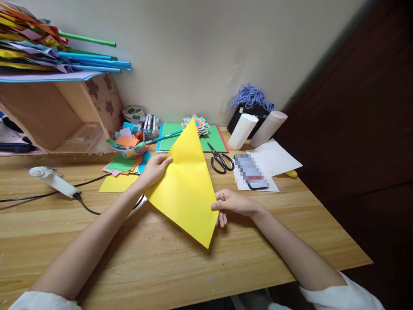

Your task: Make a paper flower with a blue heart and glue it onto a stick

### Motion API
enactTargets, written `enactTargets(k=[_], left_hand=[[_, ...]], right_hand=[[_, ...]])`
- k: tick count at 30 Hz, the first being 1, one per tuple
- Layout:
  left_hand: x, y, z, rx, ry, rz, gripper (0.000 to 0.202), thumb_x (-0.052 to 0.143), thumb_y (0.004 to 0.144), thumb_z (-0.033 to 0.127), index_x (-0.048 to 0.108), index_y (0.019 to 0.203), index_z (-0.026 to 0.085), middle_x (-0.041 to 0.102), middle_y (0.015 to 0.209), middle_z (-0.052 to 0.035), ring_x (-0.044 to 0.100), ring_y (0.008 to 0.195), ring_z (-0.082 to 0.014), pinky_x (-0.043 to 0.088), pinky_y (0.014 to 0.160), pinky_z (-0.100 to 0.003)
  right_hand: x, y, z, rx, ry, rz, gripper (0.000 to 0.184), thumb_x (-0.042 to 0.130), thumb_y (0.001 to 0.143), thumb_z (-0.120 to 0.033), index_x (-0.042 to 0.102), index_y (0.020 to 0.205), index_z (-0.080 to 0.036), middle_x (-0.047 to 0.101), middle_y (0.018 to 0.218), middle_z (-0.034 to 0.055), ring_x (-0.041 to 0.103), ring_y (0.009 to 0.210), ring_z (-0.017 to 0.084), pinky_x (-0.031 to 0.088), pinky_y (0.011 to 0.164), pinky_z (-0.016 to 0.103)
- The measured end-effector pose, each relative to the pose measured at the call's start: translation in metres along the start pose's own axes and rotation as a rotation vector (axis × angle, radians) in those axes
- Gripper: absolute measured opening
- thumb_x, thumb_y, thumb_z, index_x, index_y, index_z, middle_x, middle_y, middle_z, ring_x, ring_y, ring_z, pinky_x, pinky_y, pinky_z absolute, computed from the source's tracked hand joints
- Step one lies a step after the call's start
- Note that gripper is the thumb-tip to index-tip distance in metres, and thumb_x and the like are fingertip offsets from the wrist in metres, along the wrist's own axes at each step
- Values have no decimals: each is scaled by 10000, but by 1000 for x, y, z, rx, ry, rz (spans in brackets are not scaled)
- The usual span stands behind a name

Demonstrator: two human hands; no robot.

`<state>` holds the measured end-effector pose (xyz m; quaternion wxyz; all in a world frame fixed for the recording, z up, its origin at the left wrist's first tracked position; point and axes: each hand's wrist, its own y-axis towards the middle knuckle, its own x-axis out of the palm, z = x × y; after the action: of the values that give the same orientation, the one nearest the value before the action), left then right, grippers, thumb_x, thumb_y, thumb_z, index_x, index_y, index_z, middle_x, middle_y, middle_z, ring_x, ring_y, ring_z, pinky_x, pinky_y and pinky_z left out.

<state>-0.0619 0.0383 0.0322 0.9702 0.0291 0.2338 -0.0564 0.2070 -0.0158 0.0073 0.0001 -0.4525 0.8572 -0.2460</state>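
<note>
A large sheet of yellow paper [187,189] is held up over the table, one corner pointing up and another down toward me. My left hand [155,170] pinches its left edge, thumb on the front face. At the lower right edge, my right hand [230,203] grips the paper between thumb and fingers, some fingertips showing past the edge. A faint crease runs across the upper part of the sheet. Beyond it lies a layered paper flower [200,125] with a blue rolled-paper stem [164,137]. Black-handled scissors [222,160] rest right of the sheet.
A glue gun [53,181] with a black cord lies at left. Coloured scraps fill a bowl [130,150] near a cardboard box [97,99] topped with paper flowers. To the right are a phone [253,172], white paper [277,157], two white rolls [243,131] and blue yarn [251,97].
</note>
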Motion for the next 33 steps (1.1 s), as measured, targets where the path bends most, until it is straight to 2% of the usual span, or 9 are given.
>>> enactTargets(k=[11, 13, 17, 20, 23, 25, 27, 30, 33], left_hand=[[0, -17, 23, 123, 184, -349, 392, 385, 822, 458, 627, 852, 150, 645, 817, -36, 564, 721, -191, 416, 607, -259], [-3, -19, 30, 154, 253, -254, 369, 386, 835, 440, 618, 888, 158, 648, 847, -45, 571, 750, -196, 417, 638, -267], [-1, -40, 59, 321, 460, 308, 306, 393, 862, 362, 558, 1029, 167, 584, 1075, -102, 519, 996, -231, 376, 831, -319], [23, -73, 80, 438, 413, 244, 319, 324, 891, 350, 582, 843, 169, 614, 859, -79, 547, 858, -197, 388, 760, -303], [61, -96, 76, 240, 248, -319, 441, 353, 858, 483, 562, 629, 169, 586, 611, -31, 524, 576, -146, 378, 558, -264], [82, -94, 62, -28, 2, -529, 476, 393, 815, 549, 577, 626, 152, 590, 571, -29, 509, 489, -123, 373, 484, -242], [95, -83, 47, -232, -286, -515, 410, 516, 750, 533, 608, 787, 135, 638, 691, -44, 523, 481, -110, 406, 470, -235], [97, -64, 35, -242, -585, -258, 349, 603, 724, 443, 610, 867, 125, 655, 791, -65, 578, 609, -116, 464, 564, -224], [92, -56, 32, -278, -711, -162, 281, 611, 736, 368, 600, 834, 105, 668, 730, -72, 589, 566, -119, 443, 485, -204]], right_hand=[[13, 9, 2, -87, -66, 211, 313, 628, 734, -410, 631, 755, -98, 661, 575, 35, 610, 487, 101, 438, 457, 174], [10, 12, 3, -106, -55, 309, 334, 648, 704, -429, 627, 713, -96, 658, 551, 37, 602, 462, 105, 455, 457, 187], [1, 17, 3, -257, 14, 654, 344, 691, 647, -446, 621, 684, -111, 671, 567, 41, 615, 465, 117, 502, 475, 207], [-2, 18, 0, -459, 107, 882, 331, 693, 652, -444, 606, 688, -127, 664, 557, 32, 628, 478, 134, 523, 479, 218], [4, 19, -1, -613, 207, 1007, 308, 689, 673, -424, 575, 699, -139, 644, 535, 9, 622, 456, 132, 509, 439, 202], [13, 21, -1, -644, 253, 1031, 309, 683, 680, -427, 551, 683, -148, 612, 483, -14, 601, 412, 124, 478, 393, 188], [22, 23, 1, -634, 268, 1016, 324, 669, 687, -445, 535, 667, -152, 593, 439, -20, 588, 381, 127, 457, 368, 187], [29, 27, 5, -605, 258, 983, 336, 653, 698, -459, 531, 669, -148, 607, 429, -1, 599, 387, 140, 457, 372, 193], [28, 30, 7, -597, 245, 980, 328, 645, 710, -449, 544, 705, -137, 639, 480, 15, 616, 412, 141, 472, 390, 191]])
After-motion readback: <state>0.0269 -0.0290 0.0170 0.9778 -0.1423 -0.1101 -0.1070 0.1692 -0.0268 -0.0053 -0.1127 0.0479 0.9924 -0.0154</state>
